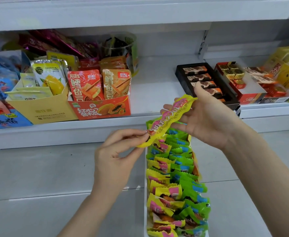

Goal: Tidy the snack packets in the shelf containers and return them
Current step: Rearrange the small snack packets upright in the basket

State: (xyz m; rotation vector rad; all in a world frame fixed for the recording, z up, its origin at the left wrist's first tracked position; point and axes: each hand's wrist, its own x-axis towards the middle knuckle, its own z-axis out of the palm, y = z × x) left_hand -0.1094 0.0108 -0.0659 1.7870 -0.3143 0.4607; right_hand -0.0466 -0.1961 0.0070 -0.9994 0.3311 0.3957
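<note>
A yellow and pink snack packet (pixel 167 117) is stretched between both my hands above the far end of a long white tray (pixel 145 194). My left hand (pixel 116 156) pinches its lower left end. My right hand (pixel 203 117) holds its upper right end with thumb and fingers. The tray lies on the lower shelf and holds two rows of packets: yellow and pink packets (pixel 160 185) on the left, green and blue packets (pixel 186 168) on the right.
On the upper shelf (pixel 148 93) stand a red carton of orange packets (pixel 99 100), a yellow carton (pixel 42 108), blue packets (pixel 1 93), and right of a gap a black chocolate box (pixel 207 81) and red boxes (pixel 239 81).
</note>
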